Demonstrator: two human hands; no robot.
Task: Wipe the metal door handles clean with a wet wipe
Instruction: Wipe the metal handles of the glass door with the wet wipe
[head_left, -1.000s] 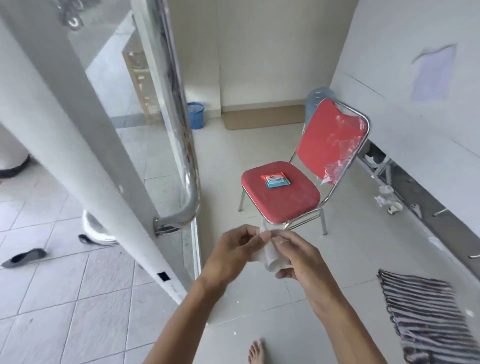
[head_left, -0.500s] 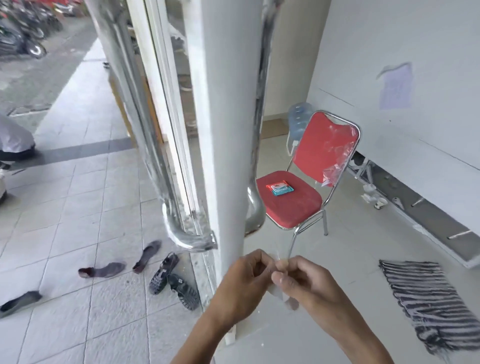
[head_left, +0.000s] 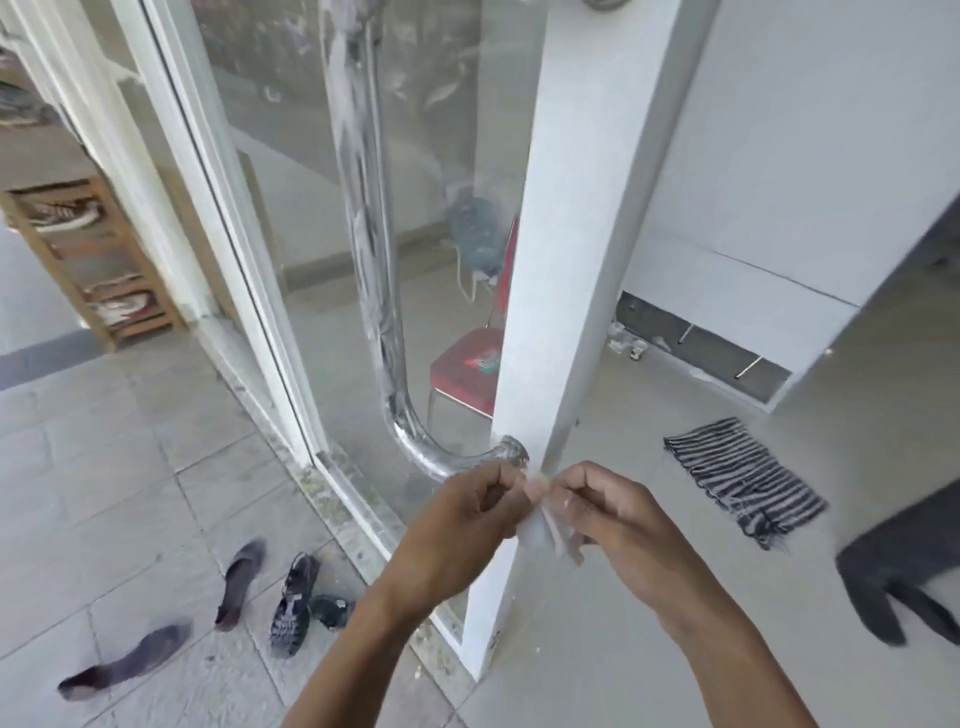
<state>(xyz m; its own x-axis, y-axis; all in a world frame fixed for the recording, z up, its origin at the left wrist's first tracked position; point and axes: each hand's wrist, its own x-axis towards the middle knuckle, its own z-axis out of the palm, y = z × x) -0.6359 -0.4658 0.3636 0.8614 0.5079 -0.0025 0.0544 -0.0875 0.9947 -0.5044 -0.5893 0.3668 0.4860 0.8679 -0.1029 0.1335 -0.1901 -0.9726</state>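
Note:
A long chrome door handle runs down the glass door and curves at its foot into the white door frame. Just below that foot, my left hand and my right hand meet and pinch a white wet wipe between their fingertips. The wipe hangs crumpled between the two hands, a little short of the handle. A wipe pack lies on the red chair seat, seen through the glass.
Several sandals and shoes lie on the tiles at the lower left. A wooden shoe rack stands at far left. A striped mat lies on the floor at right, with a dark shape at the right edge.
My view has swung round the door edge, so the outer handle now stands in the middle. Both hands stay together on the wipe and sit closer to the handle's foot.

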